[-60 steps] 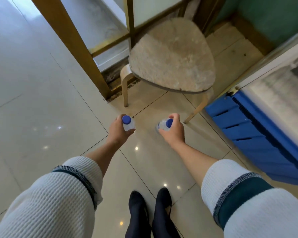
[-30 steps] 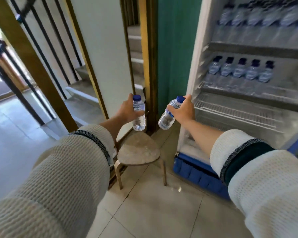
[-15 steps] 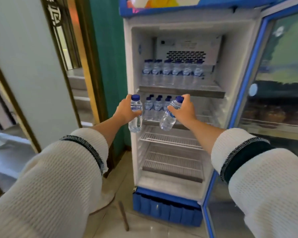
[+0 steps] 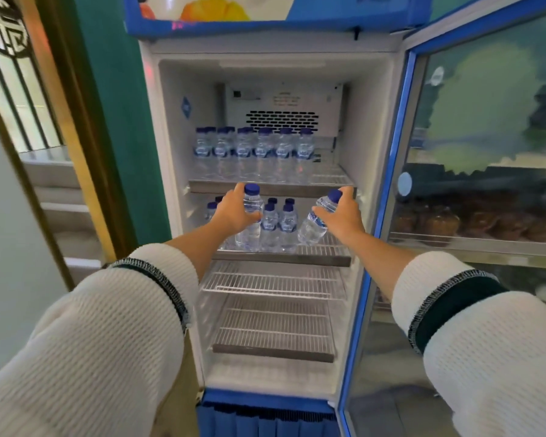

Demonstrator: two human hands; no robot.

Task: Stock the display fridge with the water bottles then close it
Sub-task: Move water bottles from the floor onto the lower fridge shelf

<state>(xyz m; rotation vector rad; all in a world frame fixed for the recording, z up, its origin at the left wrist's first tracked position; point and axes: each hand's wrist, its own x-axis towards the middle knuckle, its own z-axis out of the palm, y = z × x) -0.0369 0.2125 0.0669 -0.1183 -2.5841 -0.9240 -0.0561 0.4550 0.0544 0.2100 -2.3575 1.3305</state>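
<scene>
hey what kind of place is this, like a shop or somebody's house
Probably a small shop or cafe, though I can't be sure. A branded display fridge stands open with rows of identical water bottles, and its glass door reflects or shows shelves of packaged goods. Each hand holds one more bottle.

Bright, even daylight, strongest from the window (image 4: pixel 16 99) at far left. The open glass door (image 4: pixel 486 152) carries hazy reflections. Wide-angle lens bends the edges; near sleeves (image 4: pixel 85 342) look soft and enlarged.
</scene>
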